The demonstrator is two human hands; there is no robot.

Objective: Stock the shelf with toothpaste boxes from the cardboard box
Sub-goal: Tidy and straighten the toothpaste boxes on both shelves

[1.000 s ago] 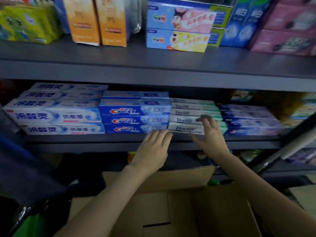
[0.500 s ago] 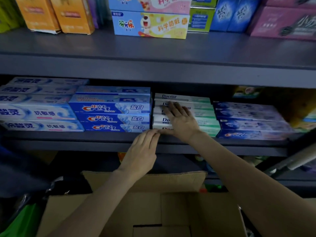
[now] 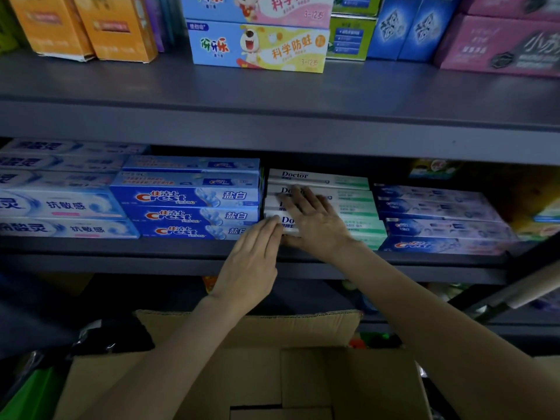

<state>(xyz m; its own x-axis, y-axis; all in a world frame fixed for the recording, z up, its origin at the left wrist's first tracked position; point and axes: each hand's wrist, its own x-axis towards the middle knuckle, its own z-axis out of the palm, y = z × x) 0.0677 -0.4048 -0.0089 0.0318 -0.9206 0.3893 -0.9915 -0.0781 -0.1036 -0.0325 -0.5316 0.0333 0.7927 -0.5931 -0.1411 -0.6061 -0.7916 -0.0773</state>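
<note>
A stack of white and green Doctor toothpaste boxes (image 3: 348, 195) lies on the middle shelf (image 3: 151, 253). My right hand (image 3: 315, 222) rests flat on the left front of that stack, fingers spread. My left hand (image 3: 251, 262) is flat with fingers together, its fingertips touching the left end of the lowest Doctor box. Neither hand grips anything. The open cardboard box (image 3: 248, 374) stands below my arms; no toothpaste shows inside it.
Blue Crest boxes (image 3: 188, 204) sit just left of the Doctor stack, and pale blue boxes (image 3: 57, 204) farther left. Purple Crest boxes (image 3: 439, 219) lie to the right. The upper shelf (image 3: 272, 95) holds orange, children's, blue and pink boxes. A grey pole (image 3: 533, 286) leans at the right.
My right hand slid from the stack's right part to its left front face and lies flat there. My left hand rose to touch the lowest box's end. The view shifted slightly.
</note>
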